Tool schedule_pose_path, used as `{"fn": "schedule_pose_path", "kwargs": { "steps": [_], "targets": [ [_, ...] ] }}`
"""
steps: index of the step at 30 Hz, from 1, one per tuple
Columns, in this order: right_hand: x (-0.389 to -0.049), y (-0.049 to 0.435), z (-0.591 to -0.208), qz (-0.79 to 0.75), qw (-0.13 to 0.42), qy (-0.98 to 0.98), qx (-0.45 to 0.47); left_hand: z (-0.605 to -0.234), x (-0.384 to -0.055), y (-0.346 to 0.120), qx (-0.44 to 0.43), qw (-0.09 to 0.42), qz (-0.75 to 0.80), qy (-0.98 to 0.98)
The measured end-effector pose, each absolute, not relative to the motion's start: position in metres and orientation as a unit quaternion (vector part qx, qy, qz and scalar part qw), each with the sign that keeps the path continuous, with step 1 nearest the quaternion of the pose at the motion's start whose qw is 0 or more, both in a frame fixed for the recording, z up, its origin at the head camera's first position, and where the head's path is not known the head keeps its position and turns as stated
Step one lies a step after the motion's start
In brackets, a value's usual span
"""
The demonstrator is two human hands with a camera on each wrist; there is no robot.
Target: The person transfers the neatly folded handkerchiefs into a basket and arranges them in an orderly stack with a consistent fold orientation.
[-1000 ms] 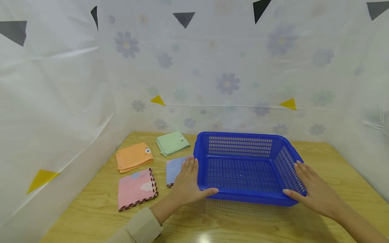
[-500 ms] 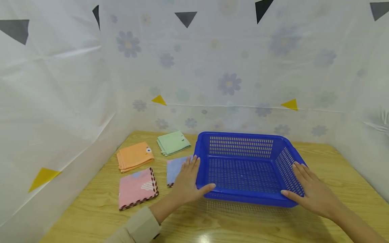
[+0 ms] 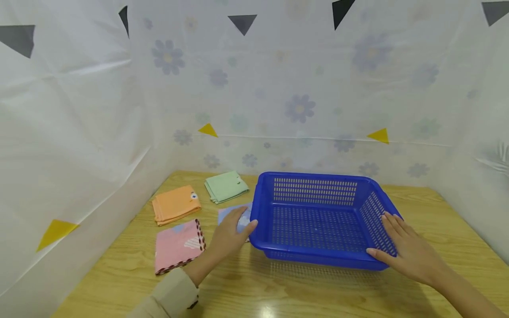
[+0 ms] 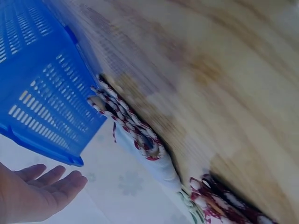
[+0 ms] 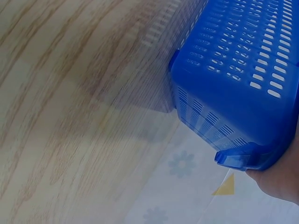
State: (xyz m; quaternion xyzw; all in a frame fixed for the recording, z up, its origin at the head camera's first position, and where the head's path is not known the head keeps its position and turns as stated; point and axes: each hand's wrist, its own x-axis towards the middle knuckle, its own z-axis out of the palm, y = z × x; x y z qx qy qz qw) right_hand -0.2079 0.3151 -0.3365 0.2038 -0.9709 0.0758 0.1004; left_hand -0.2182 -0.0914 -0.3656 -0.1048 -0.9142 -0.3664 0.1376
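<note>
A blue plastic basket [image 3: 318,225] with slotted walls sits on the table at right of centre in the head view. My right hand [image 3: 415,251] rests on its right rim, fingers straight over the wall and thumb at the near corner. Just left of the basket, my left hand [image 3: 230,234] hovers with loosely bent fingers and holds nothing. Beneath it lies a folded blue cloth [image 3: 243,219], partly hidden by the hand. In the left wrist view the left fingers [image 4: 58,184] appear apart from the basket wall [image 4: 51,107].
Three more folded cloths lie at the left: a pink one [image 3: 179,247] with checked trim, an orange one [image 3: 176,205] and a green one [image 3: 226,187]. White sheeting [image 3: 254,88] with flowers and triangles walls in the wooden table [image 3: 238,291] at the back and sides.
My left hand has let go of the basket's left rim and moved left, over the blue cloth. My right hand stays on the rim, shifted very slightly left.
</note>
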Motion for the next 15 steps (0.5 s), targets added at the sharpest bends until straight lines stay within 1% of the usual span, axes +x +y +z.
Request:
{"fn": "schedule_pose_path", "kwargs": {
  "steps": [9,15],
  "targets": [
    [-0.207,0.316,-0.333,0.088,0.092,-0.971,0.203,-0.367,-0.231,-0.105,-0.059,0.127,-0.386,-0.912],
    [-0.206,0.316,-0.332,0.090,0.087,-0.972,0.201,-0.368,-0.241,-0.116,-0.024,0.098,-0.427,-0.898]
  ]
}}
